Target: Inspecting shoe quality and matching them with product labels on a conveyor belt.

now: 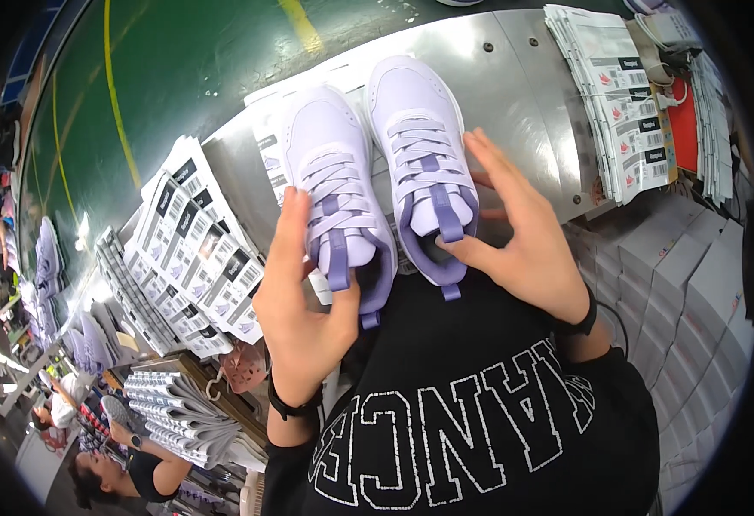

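A pair of lilac sneakers rests side by side, toes pointing away from me, with crossed laces and darker purple pull tabs. My left hand [304, 301] grips the left sneaker [325, 125] near its heel, fingers along the outer side and thumb at the collar. My right hand [523, 245] holds the right sneaker [407, 90] loosely, its thumb at the tongue's pull tab and its fingers stretched along the outer side. Both sneakers stand upright at the near edge of a metal worktop [514, 112], on what look like white paper sheets.
Printed label sheets [192, 241] fan out at left; another stack [618, 112] lies at right. Beyond the worktop runs a green surface [188, 77] with yellow lines. White boxes [678, 267] are piled at right. More lilac shoes [93, 340] and a co-worker [128, 469] are at left.
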Action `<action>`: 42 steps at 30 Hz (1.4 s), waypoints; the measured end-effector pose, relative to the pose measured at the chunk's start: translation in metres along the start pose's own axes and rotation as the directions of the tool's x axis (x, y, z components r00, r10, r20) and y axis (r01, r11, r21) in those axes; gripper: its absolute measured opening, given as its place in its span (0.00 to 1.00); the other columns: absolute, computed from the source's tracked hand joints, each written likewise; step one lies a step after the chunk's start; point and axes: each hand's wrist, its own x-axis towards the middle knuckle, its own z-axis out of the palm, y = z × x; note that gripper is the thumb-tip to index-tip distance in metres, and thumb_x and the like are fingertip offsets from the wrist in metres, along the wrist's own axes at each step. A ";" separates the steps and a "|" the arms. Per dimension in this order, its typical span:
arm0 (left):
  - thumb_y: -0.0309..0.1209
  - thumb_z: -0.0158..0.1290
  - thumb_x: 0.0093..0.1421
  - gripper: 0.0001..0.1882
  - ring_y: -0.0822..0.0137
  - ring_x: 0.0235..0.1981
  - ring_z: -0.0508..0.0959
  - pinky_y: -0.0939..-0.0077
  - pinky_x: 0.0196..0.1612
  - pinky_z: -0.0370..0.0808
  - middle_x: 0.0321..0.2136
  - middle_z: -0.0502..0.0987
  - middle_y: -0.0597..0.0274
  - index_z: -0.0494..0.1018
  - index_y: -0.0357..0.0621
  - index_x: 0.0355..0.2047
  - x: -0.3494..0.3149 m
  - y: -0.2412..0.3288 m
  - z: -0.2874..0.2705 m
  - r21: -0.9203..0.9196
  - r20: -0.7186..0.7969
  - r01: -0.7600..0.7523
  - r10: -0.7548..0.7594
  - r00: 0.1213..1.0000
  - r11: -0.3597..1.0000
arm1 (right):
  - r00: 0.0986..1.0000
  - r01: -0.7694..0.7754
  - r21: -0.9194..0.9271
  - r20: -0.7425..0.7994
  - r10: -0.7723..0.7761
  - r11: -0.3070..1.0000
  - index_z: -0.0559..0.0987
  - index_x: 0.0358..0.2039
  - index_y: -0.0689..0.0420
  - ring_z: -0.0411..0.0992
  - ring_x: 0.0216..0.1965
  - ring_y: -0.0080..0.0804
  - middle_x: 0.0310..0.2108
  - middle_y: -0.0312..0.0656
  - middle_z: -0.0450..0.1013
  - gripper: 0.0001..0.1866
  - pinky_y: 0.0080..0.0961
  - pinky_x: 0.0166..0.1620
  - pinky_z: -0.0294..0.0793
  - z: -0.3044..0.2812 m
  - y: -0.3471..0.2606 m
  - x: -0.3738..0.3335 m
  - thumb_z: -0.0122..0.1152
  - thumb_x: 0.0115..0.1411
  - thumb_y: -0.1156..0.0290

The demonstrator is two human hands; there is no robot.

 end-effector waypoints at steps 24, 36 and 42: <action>0.15 0.52 0.47 0.36 0.63 0.44 0.76 0.77 0.40 0.77 0.50 0.70 0.48 0.57 0.34 0.59 -0.007 0.012 0.003 -0.457 -0.051 0.361 -0.430 0.902 0.813 | 0.947 -0.181 0.479 0.321 0.021 0.859 0.75 0.45 0.67 0.75 0.37 0.24 0.36 0.46 0.77 0.20 0.20 0.42 0.72 -0.065 -0.041 -0.002 0.58 0.48 0.84; 0.15 0.53 0.43 0.28 0.76 0.33 0.79 0.85 0.38 0.72 0.33 0.80 0.53 0.72 0.37 0.49 0.013 0.046 -0.038 -0.506 0.334 0.303 -0.140 0.932 0.808 | 0.929 -0.026 0.069 -0.366 0.049 0.997 0.70 0.53 0.66 0.69 0.46 0.25 0.45 0.43 0.72 0.24 0.21 0.52 0.65 -0.077 0.016 -0.020 0.53 0.52 0.84; 0.13 0.52 0.43 0.29 0.73 0.36 0.79 0.84 0.41 0.72 0.35 0.80 0.52 0.71 0.37 0.50 0.016 0.053 -0.040 -0.570 0.316 0.230 -0.048 0.948 0.789 | 0.935 -0.059 0.332 -0.313 0.168 0.942 0.68 0.53 0.69 0.71 0.45 0.28 0.44 0.46 0.72 0.24 0.23 0.49 0.68 -0.107 0.049 -0.035 0.55 0.54 0.78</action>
